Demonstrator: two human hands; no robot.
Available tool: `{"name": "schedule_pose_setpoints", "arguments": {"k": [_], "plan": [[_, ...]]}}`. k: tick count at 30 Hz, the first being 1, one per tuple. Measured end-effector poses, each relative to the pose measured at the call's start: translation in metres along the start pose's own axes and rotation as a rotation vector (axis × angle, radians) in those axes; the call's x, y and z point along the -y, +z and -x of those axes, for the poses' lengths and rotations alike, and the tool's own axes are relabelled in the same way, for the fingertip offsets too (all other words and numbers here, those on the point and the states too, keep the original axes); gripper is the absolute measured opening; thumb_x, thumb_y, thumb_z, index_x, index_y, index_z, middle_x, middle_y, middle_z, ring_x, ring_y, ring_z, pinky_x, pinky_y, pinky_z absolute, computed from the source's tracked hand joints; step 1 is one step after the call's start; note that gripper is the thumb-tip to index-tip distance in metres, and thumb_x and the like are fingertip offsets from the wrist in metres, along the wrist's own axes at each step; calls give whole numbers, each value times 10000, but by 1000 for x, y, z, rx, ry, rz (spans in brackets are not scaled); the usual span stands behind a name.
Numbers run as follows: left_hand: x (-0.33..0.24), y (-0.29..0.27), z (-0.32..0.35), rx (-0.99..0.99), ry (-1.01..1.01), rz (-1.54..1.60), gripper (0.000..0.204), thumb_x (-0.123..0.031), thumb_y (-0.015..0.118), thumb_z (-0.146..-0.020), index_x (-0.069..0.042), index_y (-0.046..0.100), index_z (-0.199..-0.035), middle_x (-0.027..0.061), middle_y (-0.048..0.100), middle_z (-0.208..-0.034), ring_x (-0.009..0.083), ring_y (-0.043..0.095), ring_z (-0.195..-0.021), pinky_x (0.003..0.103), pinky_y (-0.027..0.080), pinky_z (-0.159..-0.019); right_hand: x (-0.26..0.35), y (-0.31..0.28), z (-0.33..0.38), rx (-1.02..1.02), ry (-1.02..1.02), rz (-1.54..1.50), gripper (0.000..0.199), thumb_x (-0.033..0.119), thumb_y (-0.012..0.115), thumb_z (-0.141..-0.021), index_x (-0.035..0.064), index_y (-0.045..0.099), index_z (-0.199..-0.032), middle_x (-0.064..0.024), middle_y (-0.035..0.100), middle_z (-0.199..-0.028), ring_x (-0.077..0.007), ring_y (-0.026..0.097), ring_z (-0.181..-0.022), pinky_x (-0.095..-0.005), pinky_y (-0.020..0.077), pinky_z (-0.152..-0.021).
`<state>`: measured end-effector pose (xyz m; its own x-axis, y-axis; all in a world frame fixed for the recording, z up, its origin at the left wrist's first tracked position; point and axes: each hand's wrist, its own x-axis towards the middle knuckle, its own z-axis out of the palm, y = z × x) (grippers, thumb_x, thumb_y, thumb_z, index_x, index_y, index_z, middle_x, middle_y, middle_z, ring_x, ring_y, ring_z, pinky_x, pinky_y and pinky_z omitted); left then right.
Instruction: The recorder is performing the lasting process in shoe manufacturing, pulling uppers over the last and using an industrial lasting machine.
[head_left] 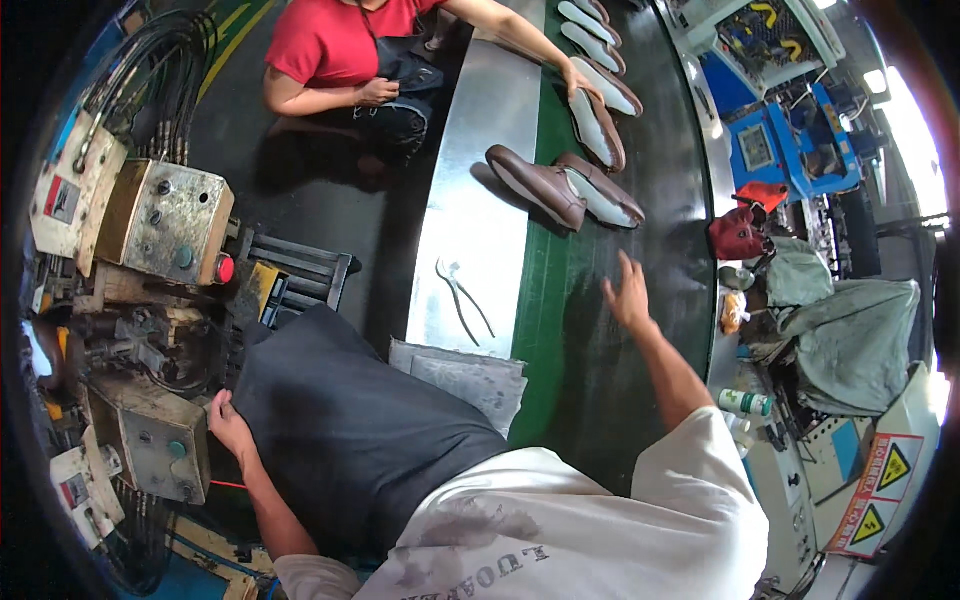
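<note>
Your right hand (630,295) reaches open-fingered, empty, toward the brown shoes (565,187) just beyond your grip; left hand (228,418) pinches your dark apron (350,430).

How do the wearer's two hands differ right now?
The left hand is low beside a grey machine box, fingers curled at the dark apron. The right hand reaches out over the dark green belt, fingers spread, toward the brown shoes. Both are bare and hold nothing.
</note>
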<state>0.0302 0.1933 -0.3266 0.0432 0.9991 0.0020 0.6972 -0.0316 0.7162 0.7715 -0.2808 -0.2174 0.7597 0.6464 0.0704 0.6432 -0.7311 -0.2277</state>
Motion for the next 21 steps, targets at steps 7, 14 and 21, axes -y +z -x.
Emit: {"name": "schedule_pose_setpoints", "arguments": {"k": [7,14,21], "plan": [[-66,-53,77,-61,-182,222,284,-33,517,-1130,71,715,-1305,184,777,-1222,253,758,-1117,354,599,-1025,135,36,-184,-41,-433,-182,719,390,829,-910,-58,574,-1412,-310,636,-1388,-501,616,-1295,-538,493,-1120],[-108,-67,133,20,-113,343,269,-28,531,-1127,86,707,-1295,164,781,-1179,223,755,-1093,348,609,-991,173,77,-235,128,-314,-38,580,440,810,-903,-33,662,-1205,-258,762,-1090,-474,716,-1093,-560,538,-1030],[-248,17,136,292,-118,691,346,-66,611,-1104,63,649,-1423,188,753,-1270,253,741,-1174,385,590,-1074,157,-4,-199,68,21,-899,495,385,814,-973,-48,697,-1182,-126,752,-1013,-218,714,-942,-374,568,-860]]}}
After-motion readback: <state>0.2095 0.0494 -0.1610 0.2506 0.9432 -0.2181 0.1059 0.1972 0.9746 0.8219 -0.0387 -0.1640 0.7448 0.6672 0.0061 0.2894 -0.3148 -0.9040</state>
